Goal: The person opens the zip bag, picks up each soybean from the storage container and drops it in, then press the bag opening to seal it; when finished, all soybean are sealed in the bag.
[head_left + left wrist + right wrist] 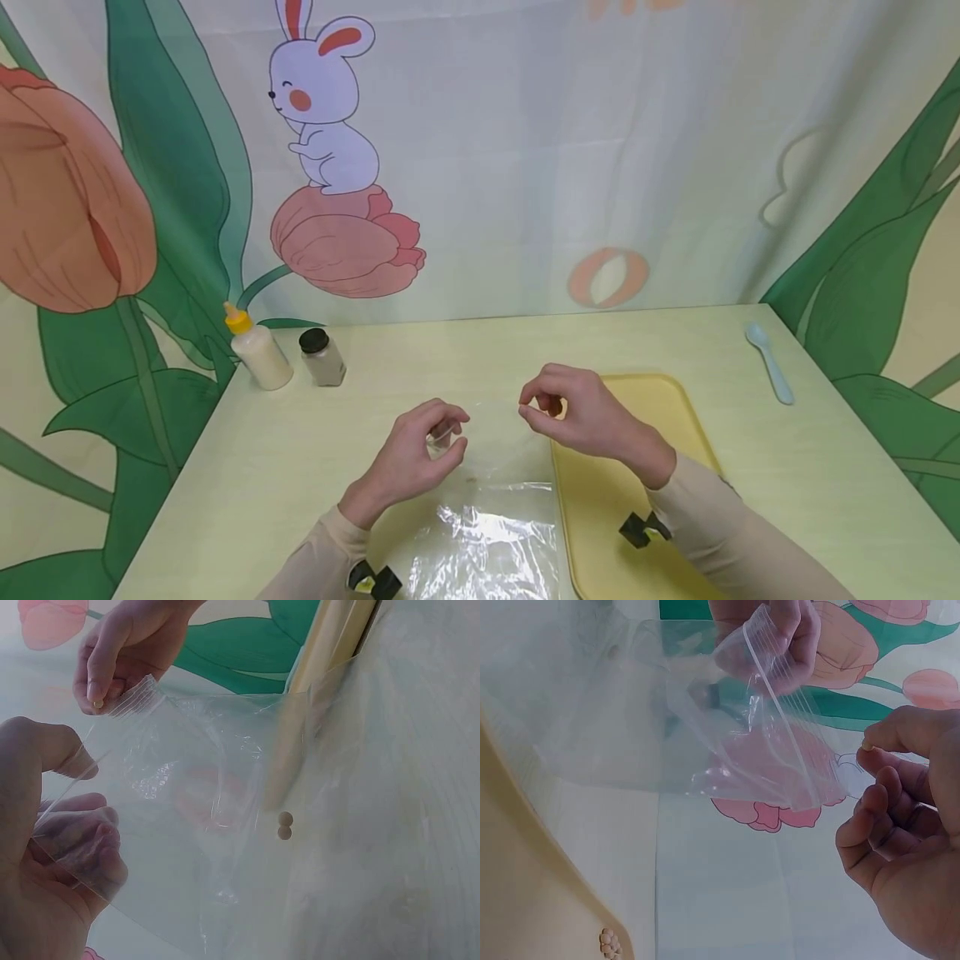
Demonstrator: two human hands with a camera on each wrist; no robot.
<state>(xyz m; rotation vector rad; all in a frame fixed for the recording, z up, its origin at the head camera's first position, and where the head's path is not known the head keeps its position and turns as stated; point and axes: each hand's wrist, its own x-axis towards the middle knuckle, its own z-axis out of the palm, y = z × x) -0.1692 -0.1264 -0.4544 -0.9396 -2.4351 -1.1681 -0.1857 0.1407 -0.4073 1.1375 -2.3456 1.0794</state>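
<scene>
My left hand [416,454] holds a clear zip bag [495,533] near its mouth, fingers seen through the plastic in the left wrist view. Most of the bag stretches toward me over the table. To the right of the mouth, my right hand [585,412] pinches one small pale bean [868,747] between thumb and index finger, apart from the bag. Two tan beans [285,826] appear low in the bag, touching each other; whether inside or behind the plastic I cannot tell. A cluster of beans [609,945] sits by the edge of the yellow tray [637,500].
At the back left stand a squeeze bottle [262,358] with a yellow nozzle and a small black-capped jar [324,360]. A light blue spoon [770,364] lies at the far right. Behind the table hangs a printed curtain [480,167].
</scene>
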